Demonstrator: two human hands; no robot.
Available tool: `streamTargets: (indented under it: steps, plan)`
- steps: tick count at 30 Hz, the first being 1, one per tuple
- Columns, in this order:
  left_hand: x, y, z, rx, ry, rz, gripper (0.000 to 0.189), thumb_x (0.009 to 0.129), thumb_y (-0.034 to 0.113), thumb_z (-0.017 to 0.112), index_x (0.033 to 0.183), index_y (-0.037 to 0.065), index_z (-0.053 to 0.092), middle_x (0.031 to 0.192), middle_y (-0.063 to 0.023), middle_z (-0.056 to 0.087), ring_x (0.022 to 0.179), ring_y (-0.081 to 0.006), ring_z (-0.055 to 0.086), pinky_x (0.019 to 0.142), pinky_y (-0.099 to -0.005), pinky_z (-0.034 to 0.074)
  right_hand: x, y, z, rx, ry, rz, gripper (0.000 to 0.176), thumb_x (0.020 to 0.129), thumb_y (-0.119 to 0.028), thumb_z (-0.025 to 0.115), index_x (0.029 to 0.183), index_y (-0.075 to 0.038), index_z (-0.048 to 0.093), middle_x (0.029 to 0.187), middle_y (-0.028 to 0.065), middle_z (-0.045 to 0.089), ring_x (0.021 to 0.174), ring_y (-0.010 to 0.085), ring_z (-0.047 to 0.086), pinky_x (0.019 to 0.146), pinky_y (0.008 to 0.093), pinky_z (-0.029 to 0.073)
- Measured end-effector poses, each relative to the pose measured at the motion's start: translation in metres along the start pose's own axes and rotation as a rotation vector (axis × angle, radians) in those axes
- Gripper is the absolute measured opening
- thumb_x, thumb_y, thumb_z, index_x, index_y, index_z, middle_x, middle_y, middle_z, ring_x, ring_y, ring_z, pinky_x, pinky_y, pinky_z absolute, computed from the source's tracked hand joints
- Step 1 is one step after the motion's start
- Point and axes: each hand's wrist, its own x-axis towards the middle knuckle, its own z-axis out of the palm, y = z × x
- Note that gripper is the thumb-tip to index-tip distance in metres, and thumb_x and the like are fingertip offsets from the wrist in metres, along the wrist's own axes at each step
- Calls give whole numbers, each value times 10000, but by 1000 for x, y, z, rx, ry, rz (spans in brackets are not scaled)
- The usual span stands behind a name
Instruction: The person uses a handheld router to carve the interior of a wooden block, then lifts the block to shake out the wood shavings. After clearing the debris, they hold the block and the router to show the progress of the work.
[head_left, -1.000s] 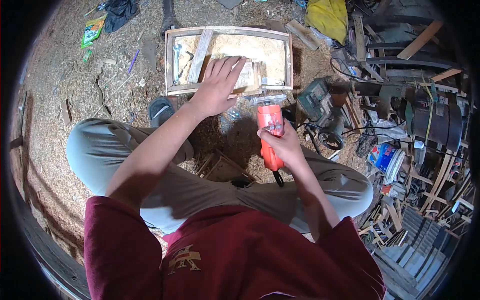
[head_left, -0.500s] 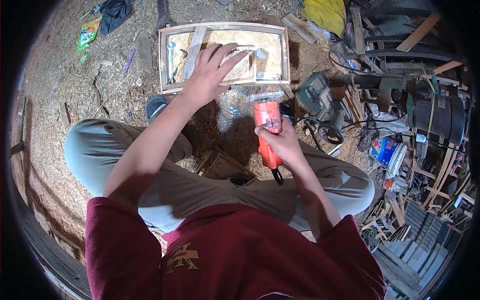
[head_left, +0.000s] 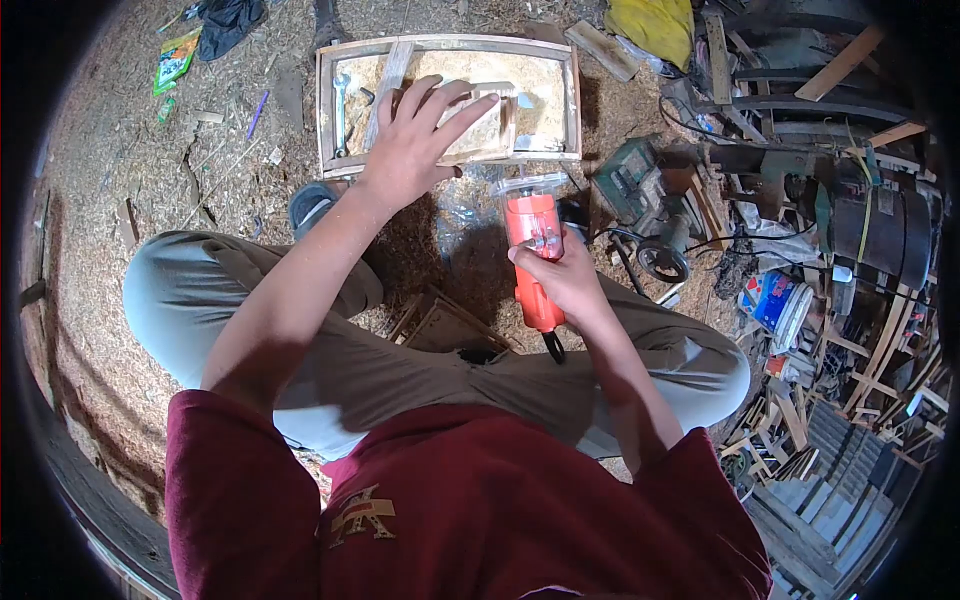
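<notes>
My left hand point(head_left: 408, 142) is spread out flat, fingers apart, over a small wooden piece point(head_left: 490, 142) inside a shallow wooden frame point(head_left: 450, 42). The palm and fingers hide part of that piece. My right hand point(head_left: 566, 275) is wrapped around the body of an orange-red trim router point(head_left: 533, 225), which has a clear plastic base point(head_left: 530, 184) at its far end. The router is held above my lap, just on my side of the frame. A wrench point(head_left: 341, 115) lies along the frame's left side, beside a wooden strip point(head_left: 393, 75).
Sawdust and shavings cover the ground. To the right stand a green metal machine point(head_left: 630, 175), a handwheel point(head_left: 664, 263), a white-and-blue bucket point(head_left: 790, 308) and piled wood scraps point(head_left: 785, 425). A loose board point(head_left: 603, 50) lies beyond the frame. A small wooden box point(head_left: 447, 325) sits between my legs.
My left hand has shifted slightly left over the wooden piece. The router stays in my right hand at nearly the same place.
</notes>
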Motion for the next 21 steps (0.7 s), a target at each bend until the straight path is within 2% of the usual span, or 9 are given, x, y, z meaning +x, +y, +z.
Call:
streamTargets:
  steps: [2, 5, 8, 14, 17, 21]
  plan:
    - [0, 0, 1, 37, 9, 31, 1227, 544, 192, 1005, 1636, 321, 462, 1525, -67, 506, 1436, -363, 441, 1178, -517, 373, 0, 0, 0, 13, -14, 10, 489, 874, -272, 913, 1182, -5, 643, 1035, 55, 730, 926, 117, 674, 868, 319, 557]
    - [0, -5, 7, -163, -15, 40, 1205, 523, 230, 1014, 1608, 320, 500, 1533, -87, 503, 1439, -370, 433, 1162, -505, 416, -3, -10, 4, 46, -21, 34, 476, 881, -257, 906, 1189, -9, 643, 1041, 49, 728, 929, 109, 670, 863, 312, 556]
    - [-2, -3, 4, -237, -2, -7, 1061, 649, 223, 982, 1599, 239, 510, 1539, -115, 500, 1425, -385, 445, 1156, -498, 442, -3, -10, 4, 53, -38, 28, 466, 884, -240, 901, 1192, -10, 639, 1039, 46, 726, 926, 102, 667, 856, 305, 555]
    - [1, -11, 5, -403, 130, -16, 609, 959, 144, 767, 1523, 57, 555, 1444, -158, 574, 1373, -393, 511, 1165, -483, 434, 0, -7, 3, 47, -51, 58, 434, 891, -208, 892, 1182, -10, 639, 1016, 39, 722, 902, 100, 664, 842, 304, 556]
    - [5, -13, 6, -535, 140, -52, 499, 990, 122, 737, 1465, 44, 608, 1372, -165, 621, 1320, -367, 571, 1145, -452, 457, -1, -8, 6, 65, -45, 22, 414, 896, -202, 886, 1175, -14, 644, 997, 32, 720, 875, 96, 661, 818, 306, 558]
    - [9, -3, -2, -687, 82, -98, 424, 1014, 111, 709, 1427, 39, 647, 1372, -168, 642, 1278, -343, 621, 1114, -428, 490, -2, -17, 5, 45, -104, 95, 417, 929, -128, 860, 1268, -49, 630, 1076, 15, 723, 951, 102, 672, 872, 323, 560]
